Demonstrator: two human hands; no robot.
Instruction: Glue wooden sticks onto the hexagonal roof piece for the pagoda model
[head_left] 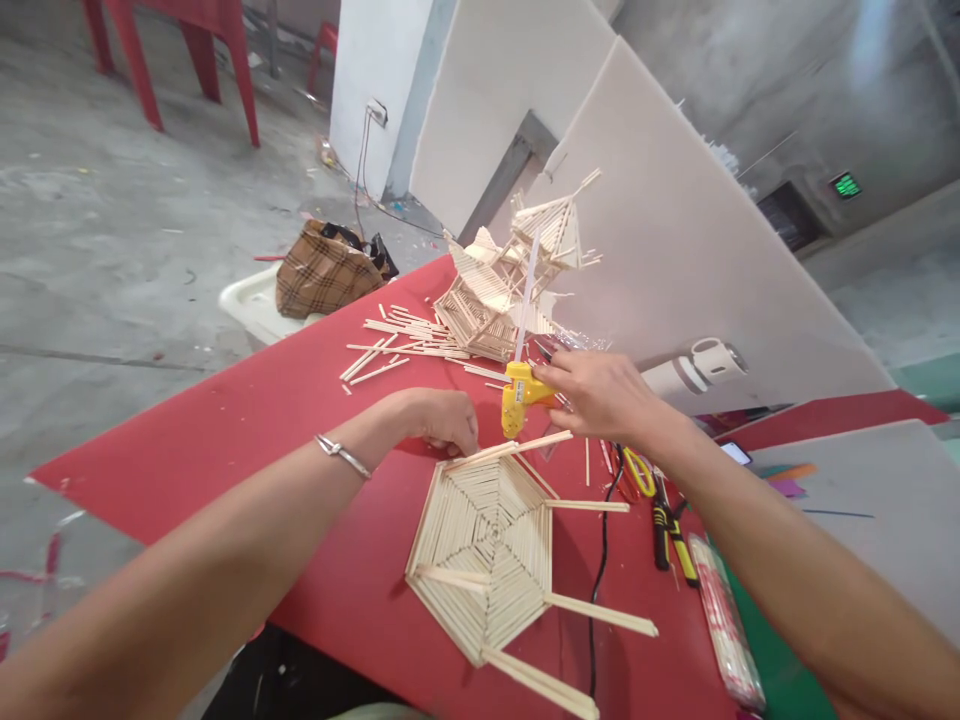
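My right hand [592, 390] grips a yellow hot glue gun [519, 395] with a long clear glue stick rising from its back. The gun's nozzle end points down, close above the edge of a hexagonal panel made of wooden sticks [491, 540]. Several stick posts stand out from the panel's corners. At the panel's far left corner is my left hand [450, 420], its fingers curled closed near a stick post [484, 455]. Whether that hand holds the post or something smaller is hidden behind the fingers.
Loose wooden sticks [405, 335] lie at the back beside a stick-built model [517, 275]. To the right are pliers [671, 530], yellow-handled scissors [637, 470], a bundle of sticks [724, 620] and a white bottle [694, 370]. A black cord [600, 570] crosses the red table [330, 400].
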